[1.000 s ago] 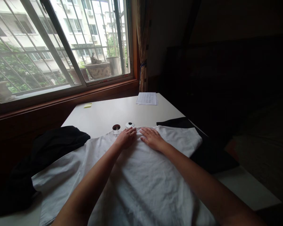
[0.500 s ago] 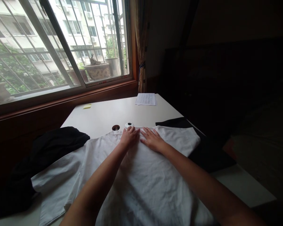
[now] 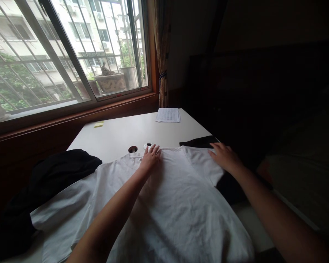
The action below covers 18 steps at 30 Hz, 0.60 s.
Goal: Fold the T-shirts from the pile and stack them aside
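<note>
A white short-sleeved T-shirt (image 3: 178,193) lies spread over the table, its collar side away from me and light creases across the body. My left hand (image 3: 151,157) rests on the cloth near the collar, fingers stretched out. At the right sleeve, my right hand (image 3: 224,156) is over the sleeve's outer end with its fingers spread. Just beyond my left fingertips sits a small round white object (image 3: 148,145), partly covered by them. A round hole (image 3: 133,149) in the tabletop shows beside it.
The white table (image 3: 120,131) runs toward a barred window (image 3: 71,51). Black cloth (image 3: 63,171) is heaped on the left, and more dark cloth (image 3: 197,141) lies under the right sleeve. Papers (image 3: 167,114) and a yellow sticky note (image 3: 98,124) are at the far side.
My right hand has moved right, from the middle of the shirt near the collar to the right sleeve, whose end now sits further in. My left hand has stayed near the collar.
</note>
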{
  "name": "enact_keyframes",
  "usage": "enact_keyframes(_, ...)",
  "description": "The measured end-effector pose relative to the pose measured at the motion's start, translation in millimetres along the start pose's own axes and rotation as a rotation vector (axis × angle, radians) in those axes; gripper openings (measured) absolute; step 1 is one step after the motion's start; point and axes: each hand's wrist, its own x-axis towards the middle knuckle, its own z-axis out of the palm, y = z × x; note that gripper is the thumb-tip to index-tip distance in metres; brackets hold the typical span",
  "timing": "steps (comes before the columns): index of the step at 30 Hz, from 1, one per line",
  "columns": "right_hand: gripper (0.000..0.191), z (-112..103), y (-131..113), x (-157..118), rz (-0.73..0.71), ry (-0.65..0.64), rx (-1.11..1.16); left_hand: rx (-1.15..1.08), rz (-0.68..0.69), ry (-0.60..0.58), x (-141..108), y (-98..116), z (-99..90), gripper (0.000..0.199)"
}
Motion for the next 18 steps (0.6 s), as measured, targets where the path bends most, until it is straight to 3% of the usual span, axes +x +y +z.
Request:
enact_keyframes(4,0.058,-2.7,38.1,-22.7,0.192,0.091,-0.018,-0.105,0.094,0.031,14.8,36.9,0.4,0.047)
enact_keyframes(9,0.06,-4.1,41.9,-45.0,0.326,0.187,0.054,-0.17,0.014,-0.083,29.0,81.1,22.9,0.058)
enact_keyframes(15,0.05,5.5,51.0,-48.4,0.285,0.326,0.171,-0.169,-0.086,-0.099,34.6,88.0,36.8,0.068)
enact_keyframes(18,0.045,12.9,56.6,-44.1,0.252,0.259,0.234,-0.166,-0.109,-0.109,36.0,88.0,36.0,0.069)
